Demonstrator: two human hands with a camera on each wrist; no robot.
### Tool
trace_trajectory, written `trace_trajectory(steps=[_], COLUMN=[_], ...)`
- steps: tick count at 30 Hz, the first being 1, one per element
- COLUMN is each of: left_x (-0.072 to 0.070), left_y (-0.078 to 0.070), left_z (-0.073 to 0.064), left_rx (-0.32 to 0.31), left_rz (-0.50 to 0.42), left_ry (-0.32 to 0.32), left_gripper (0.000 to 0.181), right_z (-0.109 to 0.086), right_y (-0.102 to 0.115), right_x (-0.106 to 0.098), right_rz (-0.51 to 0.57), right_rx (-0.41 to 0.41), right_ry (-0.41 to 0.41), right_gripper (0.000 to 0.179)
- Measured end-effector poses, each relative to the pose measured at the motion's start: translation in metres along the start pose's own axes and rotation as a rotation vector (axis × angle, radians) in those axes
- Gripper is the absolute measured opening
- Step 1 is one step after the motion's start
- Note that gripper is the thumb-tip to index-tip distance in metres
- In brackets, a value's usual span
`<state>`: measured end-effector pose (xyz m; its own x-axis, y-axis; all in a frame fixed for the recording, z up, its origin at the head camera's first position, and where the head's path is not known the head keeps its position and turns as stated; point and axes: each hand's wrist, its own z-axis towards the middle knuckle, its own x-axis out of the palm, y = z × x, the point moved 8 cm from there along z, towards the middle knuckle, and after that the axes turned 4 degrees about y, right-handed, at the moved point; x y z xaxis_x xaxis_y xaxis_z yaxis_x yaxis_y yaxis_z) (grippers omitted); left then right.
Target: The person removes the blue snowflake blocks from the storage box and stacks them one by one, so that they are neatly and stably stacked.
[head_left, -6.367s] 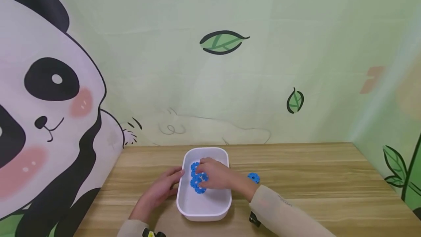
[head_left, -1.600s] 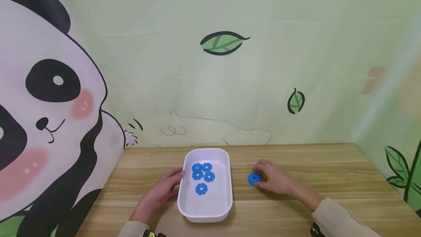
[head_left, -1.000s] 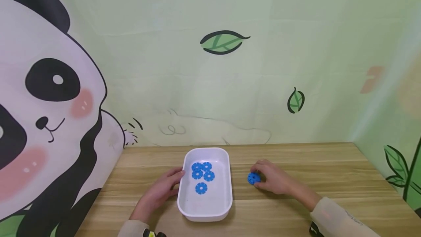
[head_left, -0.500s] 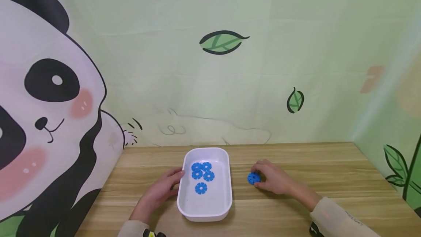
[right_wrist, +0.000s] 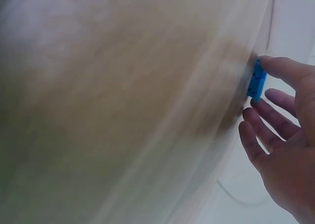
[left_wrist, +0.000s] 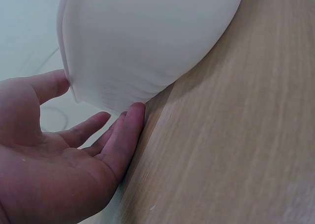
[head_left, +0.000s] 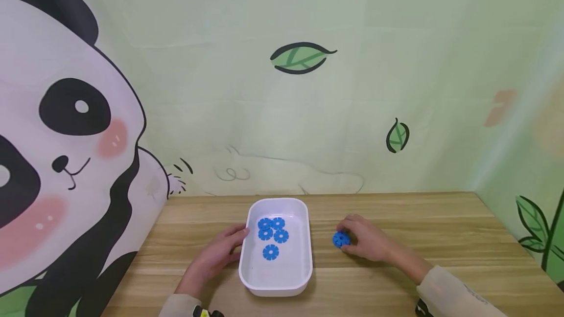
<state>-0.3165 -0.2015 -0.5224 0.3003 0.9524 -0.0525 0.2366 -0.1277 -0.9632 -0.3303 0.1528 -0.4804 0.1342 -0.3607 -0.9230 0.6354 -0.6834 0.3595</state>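
While touching white tray (head_left: 288, 272) with loose left hand (head_left: 220, 252), pinching blue disc stack (head_left: 339, 239) with right hand (head_left: 366, 239): likely light, stiff; best gripped edgewise.

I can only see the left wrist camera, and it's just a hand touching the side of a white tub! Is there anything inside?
Observer: Yes, I count five blue discs lying in the white tub.
Child: Ooh! Are they all in one pile?
Observer: No. Four bunch together towards the far end, and one lies apart, closer to the person.
Child: What's going on past the other side?
Observer: The right hand is there, pinching a blue notched piece, maybe several stacked.
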Motion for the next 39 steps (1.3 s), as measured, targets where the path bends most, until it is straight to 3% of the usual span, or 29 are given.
trace_trajectory(steps=[5, 11, 16, 22, 29, 39], left_x=[0.0, -0.001, -0.001, -0.001, 0.001, 0.002], left_y=[0.002, 0.002, 0.002, 0.003, 0.001, 0.001], left_z=[0.002, 0.002, 0.002, 0.003, 0.003, 0.005], left_rx=[-0.001, 0.006, 0.011, -0.009, 0.015, 0.054], left_rz=[-0.009, -0.014, -0.017, -0.006, -0.032, -0.048], left_ry=[-0.004, -0.015, -0.017, -0.003, 0.02, 0.049], left_gripper=[0.064, 0.063, 0.063, 0.066, 0.065, 0.068], right_z=[0.007, 0.035, 0.057, 0.081, 0.104, 0.114], right_y=[0.013, 0.057, 0.094, 0.128, 0.14, 0.142], right_x=[-0.008, -0.021, -0.015, 0.008, 0.039, 0.057], right_rz=[0.026, 0.088, 0.158, 0.131, 0.04, -0.054], right_rx=[-0.007, -0.041, -0.062, -0.106, -0.13, -0.126], right_ry=[-0.027, -0.051, -0.009, 0.08, 0.148, 0.198], right_gripper=[0.038, 0.034, 0.034, 0.038, 0.038, 0.041])
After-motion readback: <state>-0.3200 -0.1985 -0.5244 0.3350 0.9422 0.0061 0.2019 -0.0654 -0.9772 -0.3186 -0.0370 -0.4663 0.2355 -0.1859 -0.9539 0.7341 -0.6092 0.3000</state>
